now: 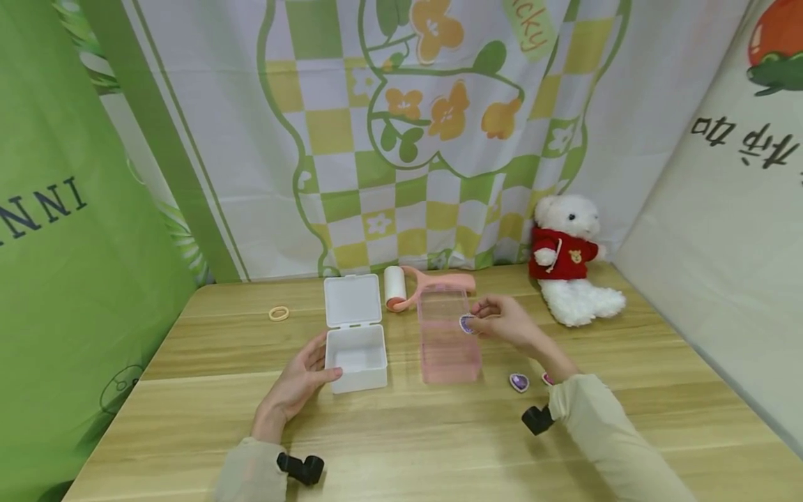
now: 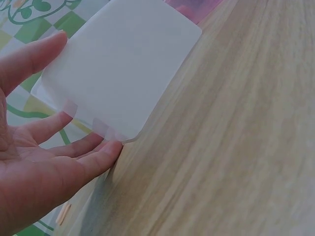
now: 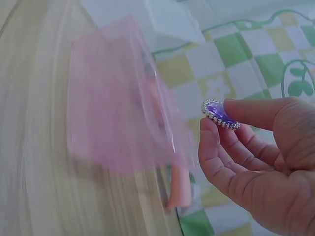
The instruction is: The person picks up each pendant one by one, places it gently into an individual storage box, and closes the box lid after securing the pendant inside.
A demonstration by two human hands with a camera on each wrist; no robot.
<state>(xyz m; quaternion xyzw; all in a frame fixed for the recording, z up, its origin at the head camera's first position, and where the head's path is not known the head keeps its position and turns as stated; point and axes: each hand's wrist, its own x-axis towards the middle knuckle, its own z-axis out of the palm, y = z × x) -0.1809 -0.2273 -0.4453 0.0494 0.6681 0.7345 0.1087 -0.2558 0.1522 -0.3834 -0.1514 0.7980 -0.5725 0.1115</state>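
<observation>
My left hand (image 1: 300, 380) (image 2: 54, 142) grips the left side of a white box (image 1: 357, 378) (image 2: 118, 64), thumb at its front rim and fingers along the side; the box's lid stands open. Between thumb and fingers, my right hand (image 1: 507, 324) (image 3: 261, 152) pinches a purple gem with a beaded silver edge (image 1: 467, 323) (image 3: 220, 115). That gem is at the right edge of a clear pink box (image 1: 450, 362) (image 3: 108, 103), whose lid is also open. Another purple gem (image 1: 518, 382) and a pink gem (image 1: 547, 378), partly hidden by the right sleeve, lie on the table.
Behind the boxes lies a pink-handled roller (image 1: 439, 282) (image 3: 180, 187). A pale yellow ring (image 1: 279, 314) is on the table (image 1: 401, 446) at the left. At the back right sits a white plush bear (image 1: 567, 258) in a red top. Patterned curtains stand behind.
</observation>
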